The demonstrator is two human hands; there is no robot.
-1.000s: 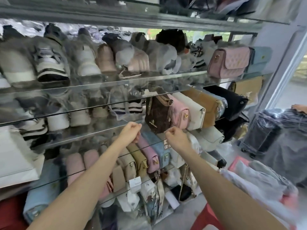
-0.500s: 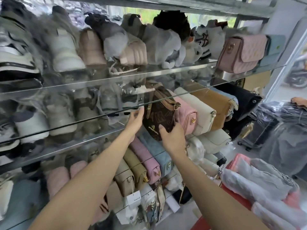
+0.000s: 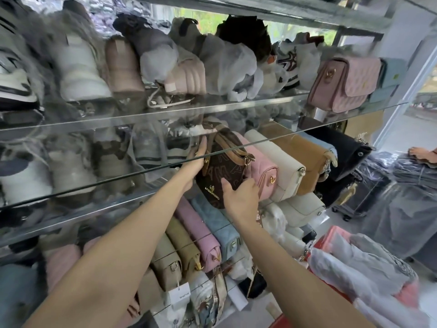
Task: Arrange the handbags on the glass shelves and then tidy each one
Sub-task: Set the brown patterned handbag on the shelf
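Brown monogram handbag [image 3: 222, 171] upright on the middle glass shelf [image 3: 295, 134], left of a pink bag [image 3: 262, 169]. Left hand [image 3: 197, 159] flat against its left side, fingers straight. Right hand [image 3: 241, 195] pressed on its near face, fingers loosely spread.

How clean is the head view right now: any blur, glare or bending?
Head view: left bags blur heavily; the brown bag between the left hand and right hand stays sharp; glass shelf shows reflections; window backlight washes out the top; wide-angle bends edges.

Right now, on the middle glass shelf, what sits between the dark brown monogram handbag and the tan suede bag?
In the head view, two bags: a pink quilted handbag, then a cream leather handbag, packed side by side between the dark brown monogram handbag and the tan suede bag.
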